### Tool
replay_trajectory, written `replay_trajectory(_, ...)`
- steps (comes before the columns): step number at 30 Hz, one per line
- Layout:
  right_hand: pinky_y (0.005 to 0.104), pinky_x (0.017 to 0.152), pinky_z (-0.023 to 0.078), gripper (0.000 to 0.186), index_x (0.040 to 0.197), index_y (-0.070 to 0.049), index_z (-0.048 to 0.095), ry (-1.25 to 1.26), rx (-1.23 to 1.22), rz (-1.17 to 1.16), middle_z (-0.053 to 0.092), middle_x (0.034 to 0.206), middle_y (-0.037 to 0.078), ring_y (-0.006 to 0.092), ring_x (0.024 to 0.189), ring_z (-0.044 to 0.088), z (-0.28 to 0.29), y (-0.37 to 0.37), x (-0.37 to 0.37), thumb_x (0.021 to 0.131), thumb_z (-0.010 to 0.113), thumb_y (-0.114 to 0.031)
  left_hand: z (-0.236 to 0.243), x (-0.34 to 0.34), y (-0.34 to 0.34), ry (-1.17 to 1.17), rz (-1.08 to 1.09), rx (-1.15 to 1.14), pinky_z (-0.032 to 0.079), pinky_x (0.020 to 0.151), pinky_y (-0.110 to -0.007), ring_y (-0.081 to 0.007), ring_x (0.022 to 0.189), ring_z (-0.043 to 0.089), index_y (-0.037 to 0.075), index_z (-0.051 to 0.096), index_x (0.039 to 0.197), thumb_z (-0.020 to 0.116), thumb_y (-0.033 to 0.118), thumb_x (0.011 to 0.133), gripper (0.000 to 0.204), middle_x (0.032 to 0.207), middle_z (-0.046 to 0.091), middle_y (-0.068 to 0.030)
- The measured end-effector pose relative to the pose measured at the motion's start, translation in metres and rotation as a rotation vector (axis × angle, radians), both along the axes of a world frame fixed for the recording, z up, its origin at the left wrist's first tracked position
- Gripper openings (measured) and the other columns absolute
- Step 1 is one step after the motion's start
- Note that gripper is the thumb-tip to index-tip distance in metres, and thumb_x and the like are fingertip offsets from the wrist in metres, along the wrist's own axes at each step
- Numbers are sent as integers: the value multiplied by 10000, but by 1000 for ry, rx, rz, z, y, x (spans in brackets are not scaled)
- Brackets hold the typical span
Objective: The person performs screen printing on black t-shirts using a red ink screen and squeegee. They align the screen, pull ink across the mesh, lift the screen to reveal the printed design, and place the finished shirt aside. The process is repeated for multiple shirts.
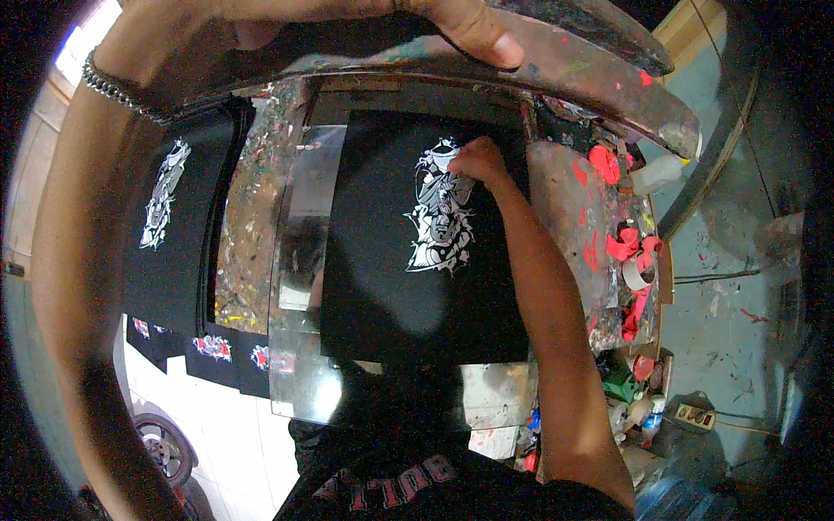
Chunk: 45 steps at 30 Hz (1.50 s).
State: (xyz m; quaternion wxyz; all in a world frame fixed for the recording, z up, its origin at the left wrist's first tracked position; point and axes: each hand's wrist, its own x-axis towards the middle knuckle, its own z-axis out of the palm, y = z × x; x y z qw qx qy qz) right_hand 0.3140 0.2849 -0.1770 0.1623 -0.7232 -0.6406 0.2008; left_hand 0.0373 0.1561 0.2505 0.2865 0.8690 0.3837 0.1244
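Note:
A black fabric panel (382, 304) with a grey-and-white illustrated print (443, 217) lies flat on a glass plate (300, 347) in front of me. My right hand (479, 161) is at the print's upper end, its fingers curled together against the panel. What they pinch, if anything, is hidden. Above the panel's far edge, a paint-stained screen-printing frame (591, 91) is raised at a tilt. My left hand (460, 22) grips it from above, the thumb lying over its bar. My left wrist wears a metal chain bracelet (117, 91).
To the left, a similar printed black panel (143, 278) lies beside a paint-spattered board (248, 217). Smaller printed pieces (213, 349) hang below it. Pink-stained scraps and a tape roll (638, 273) sit at right, near a power strip (695, 417). A wheel (163, 451) stands lower left.

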Motion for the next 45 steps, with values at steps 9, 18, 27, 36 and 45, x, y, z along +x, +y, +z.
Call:
replay_trajectory(9,374,682,575,229,811,-80,808,362,-69,-41,762,780,120,221,702,723,21,-6,-3,710,836,-284,6,-10,8,-41,-52,-149,523,929,-326,-243,888,684,-103,691,1113,943,388,741,666,956,737,-159)
replay_trajectory(18,374,715,567,239,816,-91,803,70,106,64,773,812,114,235,735,730,9,-14,15,730,857,-307,-27,6,-3,2,-9,236,538,863,-307,-211,824,684,-59,723,1071,943,350,750,565,891,750,-108)
replay_trajectory(27,393,725,569,271,807,-103,804,85,41,125,769,815,124,261,756,737,16,-5,-7,678,881,-327,-2,-6,20,-81,-86,-164,537,865,-304,-204,839,686,-44,750,1031,943,322,756,497,936,762,-119)
replay_trajectory(36,409,737,576,279,798,-63,799,-2,-3,161,758,801,156,297,738,736,16,4,-19,661,877,-292,7,0,22,-56,-106,-184,525,947,-366,-243,881,692,-55,753,981,936,391,749,535,987,754,-173)
replay_trajectory(45,413,728,582,259,781,-56,803,-194,-3,237,752,787,181,315,723,737,-1,4,8,657,864,-275,-25,8,-3,75,-69,292,521,966,-371,-277,950,679,-101,719,1030,929,444,744,650,1008,729,-195)
